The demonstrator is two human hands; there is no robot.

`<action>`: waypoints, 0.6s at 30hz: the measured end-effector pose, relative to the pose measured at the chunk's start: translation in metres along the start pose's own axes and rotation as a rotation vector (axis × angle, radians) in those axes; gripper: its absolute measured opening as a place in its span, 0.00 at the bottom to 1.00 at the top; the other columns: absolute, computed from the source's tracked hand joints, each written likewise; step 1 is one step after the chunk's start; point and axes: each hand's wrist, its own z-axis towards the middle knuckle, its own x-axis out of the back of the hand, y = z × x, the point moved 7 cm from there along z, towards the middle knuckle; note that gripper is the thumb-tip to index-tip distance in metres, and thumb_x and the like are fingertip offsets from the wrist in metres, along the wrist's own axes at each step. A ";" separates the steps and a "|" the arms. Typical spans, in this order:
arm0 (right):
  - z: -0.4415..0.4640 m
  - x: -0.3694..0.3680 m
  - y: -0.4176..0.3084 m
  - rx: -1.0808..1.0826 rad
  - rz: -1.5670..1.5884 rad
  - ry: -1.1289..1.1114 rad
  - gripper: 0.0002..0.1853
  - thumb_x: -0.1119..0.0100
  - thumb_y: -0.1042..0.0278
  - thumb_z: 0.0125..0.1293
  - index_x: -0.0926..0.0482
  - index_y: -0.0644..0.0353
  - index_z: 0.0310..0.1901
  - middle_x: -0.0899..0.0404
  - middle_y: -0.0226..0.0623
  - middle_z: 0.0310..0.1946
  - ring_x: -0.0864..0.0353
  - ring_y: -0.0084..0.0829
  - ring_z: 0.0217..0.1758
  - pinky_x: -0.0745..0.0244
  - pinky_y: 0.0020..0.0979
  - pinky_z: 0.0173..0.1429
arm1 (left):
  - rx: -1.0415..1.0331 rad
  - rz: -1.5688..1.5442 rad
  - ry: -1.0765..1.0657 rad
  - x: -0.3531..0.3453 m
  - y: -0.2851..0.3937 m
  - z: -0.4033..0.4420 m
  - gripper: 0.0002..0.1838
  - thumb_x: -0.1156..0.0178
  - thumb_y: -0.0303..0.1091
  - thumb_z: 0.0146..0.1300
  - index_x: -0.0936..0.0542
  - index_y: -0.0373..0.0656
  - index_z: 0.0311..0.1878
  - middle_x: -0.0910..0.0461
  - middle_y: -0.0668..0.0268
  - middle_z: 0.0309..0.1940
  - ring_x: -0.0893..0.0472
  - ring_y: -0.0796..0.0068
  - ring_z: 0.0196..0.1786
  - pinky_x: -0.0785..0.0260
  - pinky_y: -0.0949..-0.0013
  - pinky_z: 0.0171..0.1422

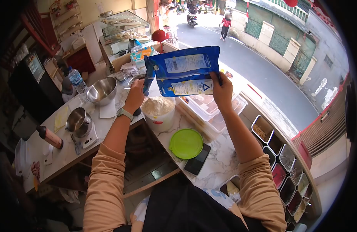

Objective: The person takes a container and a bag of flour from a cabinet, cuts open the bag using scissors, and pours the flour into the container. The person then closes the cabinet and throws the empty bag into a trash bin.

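A blue printed plastic bag [188, 73] is stretched out on its side in front of me, with labels and a barcode facing up. Its right edge is gripped by my right hand [223, 91], thumb and fingers closed on it. At the left end my left hand [135, 96], with a watch on the wrist, pinches the bag's edge. Just below that end stands a white tub [160, 121] heaped with white powder [158, 106] that looks like flour. Whether anything is left inside the bag cannot be seen.
A green lid [186, 143] and a phone [197, 159] lie on the marble counter. Clear plastic boxes [221, 112] stand behind. To the left are a steel bowl [102, 91] and another on a scale [89, 140]. Topping containers [262, 128] line the right; a street lies beyond.
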 end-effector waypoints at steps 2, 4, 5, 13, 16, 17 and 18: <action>-0.001 0.000 0.004 -0.025 -0.005 0.001 0.13 0.42 0.64 0.69 0.19 0.68 0.41 0.22 0.38 0.22 0.32 0.21 0.24 0.35 0.28 0.31 | 0.082 -0.043 -0.008 0.000 -0.003 -0.002 0.13 0.48 0.19 0.63 0.27 0.37 0.51 0.27 0.48 0.41 0.25 0.44 0.45 0.31 0.54 0.49; -0.003 -0.001 0.002 -0.029 0.031 -0.008 0.13 0.42 0.64 0.70 0.19 0.68 0.42 0.19 0.35 0.26 0.28 0.18 0.28 0.32 0.25 0.35 | 0.138 -0.059 -0.004 -0.001 -0.010 -0.006 0.11 0.48 0.20 0.64 0.26 0.36 0.50 0.26 0.49 0.41 0.23 0.48 0.42 0.28 0.57 0.44; -0.004 -0.001 0.000 -0.031 0.048 -0.013 0.13 0.42 0.64 0.70 0.19 0.69 0.43 0.18 0.34 0.28 0.26 0.17 0.30 0.30 0.23 0.37 | 0.152 -0.054 0.007 0.000 -0.016 -0.007 0.10 0.48 0.21 0.65 0.25 0.36 0.48 0.26 0.51 0.41 0.22 0.51 0.40 0.25 0.59 0.40; -0.006 -0.002 -0.004 -0.018 0.024 -0.021 0.13 0.43 0.65 0.69 0.20 0.69 0.42 0.20 0.41 0.25 0.28 0.22 0.26 0.32 0.28 0.33 | 0.246 -0.043 -0.075 -0.001 -0.019 -0.011 0.06 0.42 0.28 0.65 0.21 0.35 0.40 0.21 0.49 0.33 0.20 0.51 0.38 0.28 0.58 0.41; -0.006 -0.002 -0.007 -0.011 0.021 -0.015 0.13 0.43 0.65 0.70 0.20 0.69 0.42 0.20 0.41 0.24 0.29 0.22 0.26 0.32 0.28 0.33 | 0.442 -0.107 -0.149 0.006 -0.009 -0.010 0.08 0.43 0.30 0.66 0.20 0.36 0.41 0.19 0.48 0.33 0.18 0.50 0.38 0.27 0.58 0.40; -0.006 -0.001 -0.008 -0.009 0.021 -0.011 0.13 0.43 0.65 0.70 0.20 0.69 0.42 0.20 0.41 0.24 0.29 0.22 0.26 0.32 0.28 0.33 | 0.549 -0.140 -0.187 0.010 0.002 -0.011 0.08 0.43 0.30 0.66 0.19 0.36 0.42 0.19 0.47 0.35 0.18 0.49 0.39 0.26 0.58 0.41; -0.006 0.000 -0.009 -0.009 0.014 -0.011 0.13 0.43 0.65 0.69 0.20 0.69 0.42 0.20 0.40 0.24 0.29 0.22 0.25 0.32 0.28 0.32 | 0.655 -0.173 -0.225 0.011 0.006 -0.013 0.08 0.44 0.31 0.67 0.19 0.36 0.42 0.19 0.46 0.37 0.18 0.48 0.40 0.26 0.58 0.41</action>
